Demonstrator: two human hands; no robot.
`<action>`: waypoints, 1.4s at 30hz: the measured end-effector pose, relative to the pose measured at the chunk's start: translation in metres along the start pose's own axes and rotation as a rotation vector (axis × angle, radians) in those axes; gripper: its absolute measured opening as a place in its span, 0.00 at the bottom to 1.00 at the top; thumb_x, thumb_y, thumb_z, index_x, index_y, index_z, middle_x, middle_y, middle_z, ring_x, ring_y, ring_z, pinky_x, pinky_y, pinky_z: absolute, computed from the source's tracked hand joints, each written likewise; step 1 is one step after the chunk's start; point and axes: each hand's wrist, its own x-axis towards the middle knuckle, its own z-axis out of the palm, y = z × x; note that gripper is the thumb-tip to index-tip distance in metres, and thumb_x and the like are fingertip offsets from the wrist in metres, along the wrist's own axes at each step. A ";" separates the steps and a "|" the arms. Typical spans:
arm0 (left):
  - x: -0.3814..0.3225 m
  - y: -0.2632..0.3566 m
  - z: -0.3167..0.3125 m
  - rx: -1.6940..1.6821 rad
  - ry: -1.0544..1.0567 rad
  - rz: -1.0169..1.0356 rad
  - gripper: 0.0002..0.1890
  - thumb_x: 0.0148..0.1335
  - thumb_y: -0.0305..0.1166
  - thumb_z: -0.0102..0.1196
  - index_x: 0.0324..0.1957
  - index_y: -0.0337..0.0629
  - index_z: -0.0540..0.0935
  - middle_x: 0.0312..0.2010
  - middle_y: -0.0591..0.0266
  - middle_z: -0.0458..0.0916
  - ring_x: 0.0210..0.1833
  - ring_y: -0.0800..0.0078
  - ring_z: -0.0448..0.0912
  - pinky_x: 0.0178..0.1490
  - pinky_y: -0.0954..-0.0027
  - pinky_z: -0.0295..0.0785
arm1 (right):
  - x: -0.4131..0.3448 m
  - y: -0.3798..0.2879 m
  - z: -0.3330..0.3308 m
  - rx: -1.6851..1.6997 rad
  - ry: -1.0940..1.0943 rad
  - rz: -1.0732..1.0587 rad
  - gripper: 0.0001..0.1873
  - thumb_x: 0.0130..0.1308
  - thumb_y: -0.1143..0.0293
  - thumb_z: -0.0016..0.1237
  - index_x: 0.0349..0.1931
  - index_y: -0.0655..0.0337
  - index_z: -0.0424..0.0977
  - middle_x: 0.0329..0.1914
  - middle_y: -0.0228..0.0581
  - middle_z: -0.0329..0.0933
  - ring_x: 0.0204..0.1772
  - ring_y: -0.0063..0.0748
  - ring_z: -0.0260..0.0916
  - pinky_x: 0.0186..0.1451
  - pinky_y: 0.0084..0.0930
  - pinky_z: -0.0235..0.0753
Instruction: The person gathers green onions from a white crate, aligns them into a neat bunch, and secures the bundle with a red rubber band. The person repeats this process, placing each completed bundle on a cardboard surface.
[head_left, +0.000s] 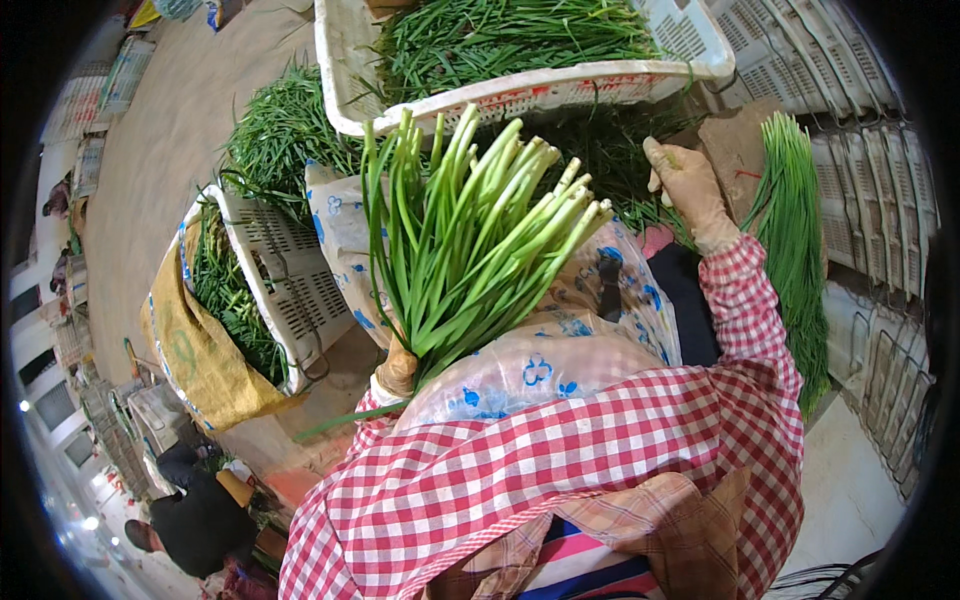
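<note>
My left hand, in a tan glove, is closed around the lower, leafy part of a bunch of garlic chives. Their pale stem ends fan upward and away from me, over a clear plastic apron with blue prints on my lap. My right hand, also gloved, is raised apart from the bunch, to its right, with the fingers bent. A small pale bit shows beside those fingers; whether they grip it is unclear. Close by on the right lies a long, neat bundle of chives.
A white plastic crate full of greens stands ahead. Loose greens and a tilted white crate with a yellow woven sack are at left. Stacked crates line the right. A person in dark clothing is at lower left.
</note>
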 end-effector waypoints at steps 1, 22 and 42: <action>0.000 0.002 0.001 0.013 -0.017 -0.010 0.42 0.52 0.54 0.62 0.64 0.40 0.65 0.58 0.57 0.71 0.57 0.65 0.71 0.61 0.61 0.66 | -0.001 -0.006 -0.004 0.128 -0.093 -0.112 0.19 0.68 0.51 0.45 0.40 0.60 0.76 0.27 0.33 0.78 0.23 0.22 0.70 0.25 0.20 0.67; -0.020 0.029 0.021 0.239 -0.120 -0.190 0.37 0.52 0.37 0.69 0.61 0.34 0.67 0.53 0.60 0.75 0.52 0.73 0.74 0.55 0.69 0.69 | -0.031 -0.174 0.037 0.015 -0.363 -0.662 0.16 0.58 0.54 0.58 0.43 0.52 0.81 0.33 0.39 0.81 0.36 0.34 0.77 0.41 0.32 0.75; 0.029 0.021 0.071 1.003 -0.012 0.037 0.36 0.54 0.28 0.63 0.64 0.34 0.63 0.51 0.46 0.77 0.50 0.55 0.78 0.53 0.64 0.73 | -0.033 -0.013 0.121 0.772 -0.707 -0.001 0.19 0.71 0.58 0.35 0.51 0.60 0.72 0.33 0.32 0.75 0.27 0.19 0.72 0.27 0.19 0.68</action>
